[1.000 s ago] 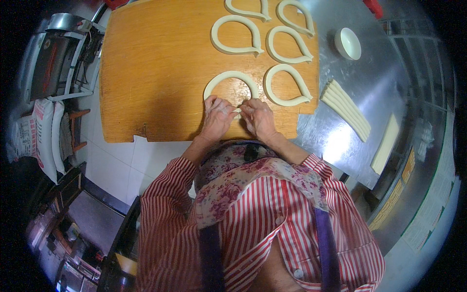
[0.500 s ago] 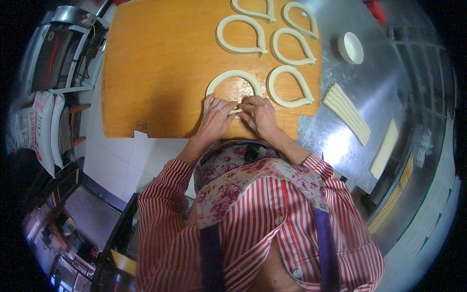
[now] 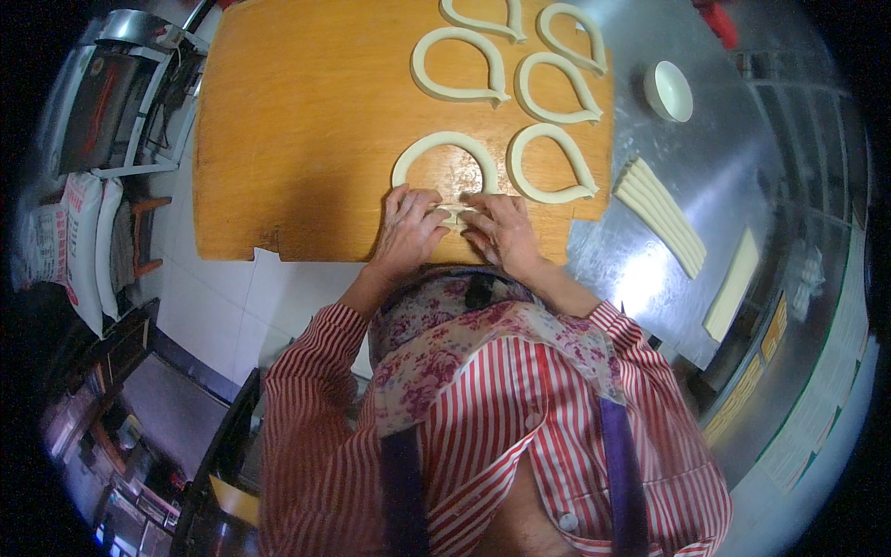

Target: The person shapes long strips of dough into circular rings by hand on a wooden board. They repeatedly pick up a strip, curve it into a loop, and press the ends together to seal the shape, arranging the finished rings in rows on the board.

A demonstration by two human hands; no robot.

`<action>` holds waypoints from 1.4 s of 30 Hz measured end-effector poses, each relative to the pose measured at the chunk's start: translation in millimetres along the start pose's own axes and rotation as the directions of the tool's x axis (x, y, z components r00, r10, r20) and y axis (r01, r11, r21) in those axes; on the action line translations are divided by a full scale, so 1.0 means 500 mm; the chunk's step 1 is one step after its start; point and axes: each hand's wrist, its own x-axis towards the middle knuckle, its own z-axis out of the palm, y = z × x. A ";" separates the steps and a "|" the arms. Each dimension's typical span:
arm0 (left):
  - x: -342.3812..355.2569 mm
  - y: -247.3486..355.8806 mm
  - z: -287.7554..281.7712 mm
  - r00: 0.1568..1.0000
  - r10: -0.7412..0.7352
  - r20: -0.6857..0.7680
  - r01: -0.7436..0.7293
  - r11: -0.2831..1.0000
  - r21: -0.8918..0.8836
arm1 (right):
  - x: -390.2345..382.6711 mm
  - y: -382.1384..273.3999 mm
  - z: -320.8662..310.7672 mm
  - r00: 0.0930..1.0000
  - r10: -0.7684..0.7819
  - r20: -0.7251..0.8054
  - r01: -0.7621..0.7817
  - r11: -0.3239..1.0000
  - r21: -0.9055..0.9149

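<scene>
A pale dough strip (image 3: 445, 140) lies bent in an arch on the wooden board (image 3: 297, 139), its curve pointing away from me. My left hand (image 3: 409, 226) is closed on its left end near the board's front edge. Opposite it, my right hand (image 3: 503, 227) grips the other end with curled fingers. The two ends come close together between my fingertips; the fingers partly hide whether they touch. Several finished-looking teardrop dough loops rest beyond and to the right, the nearest dough loop (image 3: 521, 162) just right of the arch.
On the metal table (image 3: 650, 306) at the right stand a white bowl (image 3: 668, 91), a row of dough strips (image 3: 661, 218) side by side and a separate dough piece (image 3: 733, 283). White sacks (image 3: 88, 251) are at the left, near a wooden stool (image 3: 148, 237).
My hands have drawn slightly apart, and a bit of the dough ends now shows between my fingertips. The other dough loops lie as before.
</scene>
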 end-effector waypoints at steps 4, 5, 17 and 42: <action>0.026 0.003 -0.006 1.000 -0.017 0.014 0.018 1.000 -0.025 | 0.012 0.022 0.028 0.997 0.010 -0.071 -0.012 0.999 -0.036; 0.029 0.002 -0.005 1.000 -0.020 0.014 0.020 0.999 -0.026 | 0.015 0.027 0.032 0.996 -0.007 -0.092 0.003 0.999 -0.047; 0.037 0.009 0.016 0.996 -0.085 -0.027 0.082 0.991 -0.101 | 0.028 -0.002 0.046 0.976 0.173 -0.132 -0.162 0.983 0.088; 0.050 0.030 -0.007 0.955 -0.250 0.158 0.287 0.914 -0.285 | 0.014 -0.012 0.070 0.982 -0.009 -0.187 0.004 1.000 -0.022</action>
